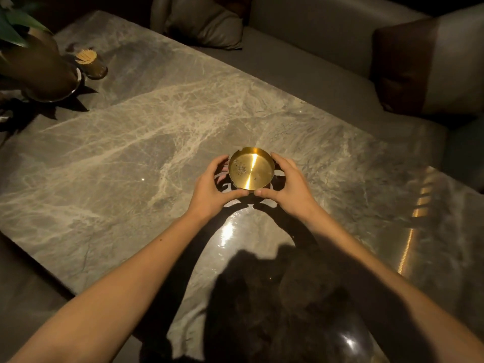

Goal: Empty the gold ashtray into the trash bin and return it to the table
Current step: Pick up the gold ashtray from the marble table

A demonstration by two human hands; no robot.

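A round gold ashtray [251, 169] with a patch of grey ash on its left inner floor is at the middle of the grey marble table [131, 153]. My left hand [212, 187] cups its left side, thumb under the near rim. My right hand [288, 184] cups its right side the same way. The ashtray tilts slightly toward me, and a shadow shows beneath it. No trash bin is in view.
A potted plant in a dark pot [34, 66] and a glass holder of toothpicks [90, 62] stand at the table's far left. A grey sofa [314, 61] with cushions [207, 24] runs along the far and right sides.
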